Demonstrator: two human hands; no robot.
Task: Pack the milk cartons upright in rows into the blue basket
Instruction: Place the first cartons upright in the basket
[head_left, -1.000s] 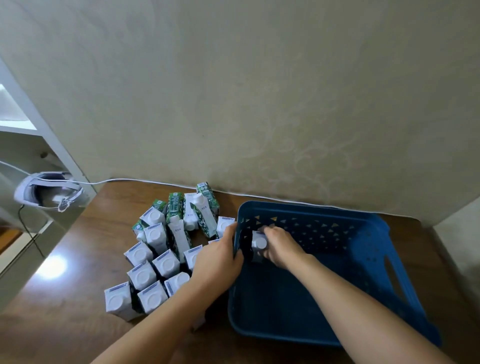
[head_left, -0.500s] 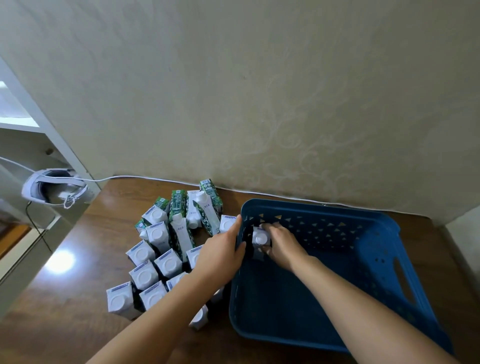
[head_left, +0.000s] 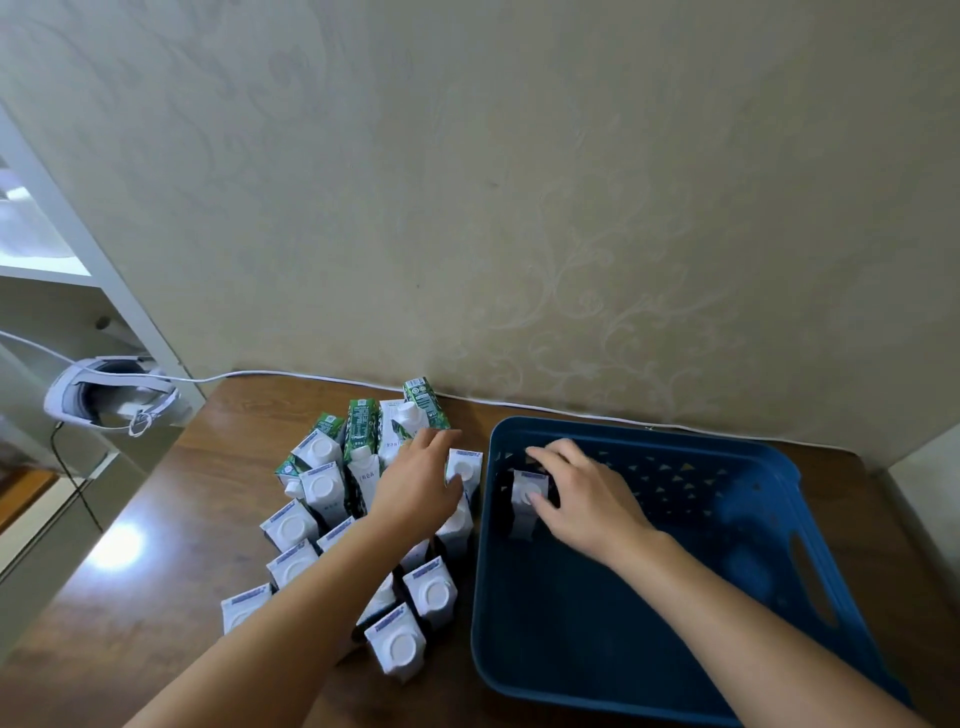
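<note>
The blue basket (head_left: 717, 613) sits on the right of the wooden table. One milk carton (head_left: 527, 501) stands upright in the basket's far left corner, and my right hand (head_left: 582, 493) rests on it, fingers curled round its top. Left of the basket stand several white-capped milk cartons (head_left: 322, 488), a few with green sides at the back. My left hand (head_left: 415, 493) hovers over this group, fingers spread, its thumb touching one upright carton (head_left: 464, 470) beside the basket wall. Its palm hides what lies beneath.
A beige patterned wall (head_left: 519, 208) rises right behind the table. A white cable (head_left: 311, 378) runs along the table's far edge. A white headset (head_left: 109, 400) lies on a shelf unit at the left. Bare wood (head_left: 130, 571) shows at the table's left front.
My left hand has left the basket's rim and moved left over the loose cartons. My right hand stays on the carton inside the basket. The camera has tilted up a little.
</note>
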